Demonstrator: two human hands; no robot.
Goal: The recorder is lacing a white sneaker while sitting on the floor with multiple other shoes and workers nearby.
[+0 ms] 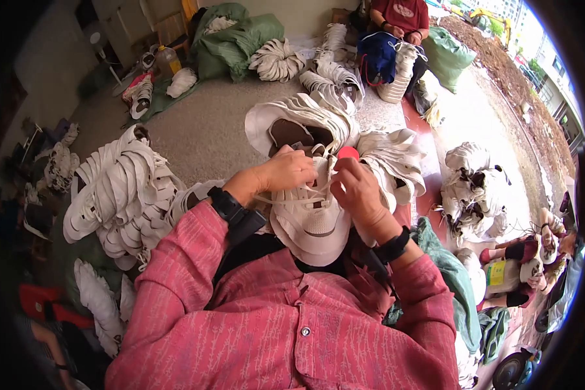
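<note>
A white shoe upper (pixel 311 229) lies in front of my body, toe toward me. A cream shoelace (pixel 292 200) loops loosely across its eyelets. On the upper's left side, my left hand (pixel 285 170) is closed with its fingertips at the eyelet edge. My right hand (pixel 359 192) pinches the shoelace on the other side. A small round red thing (pixel 348 153) shows just beyond my right fingers; its kind is unclear. Stacked white uppers (pixel 305 120) stand directly behind my hands, and more nested uppers (pixel 391 159) touch them on the right.
Large piles of white uppers lie left (pixel 120 188) and right (pixel 478 188). Green sacks (pixel 240 39) stand at the back near a yellow-liquid bottle (pixel 169 60). A person in a dark red shirt (pixel 400 16) sits far off handling uppers. Another person (pixel 520 273) works at the right.
</note>
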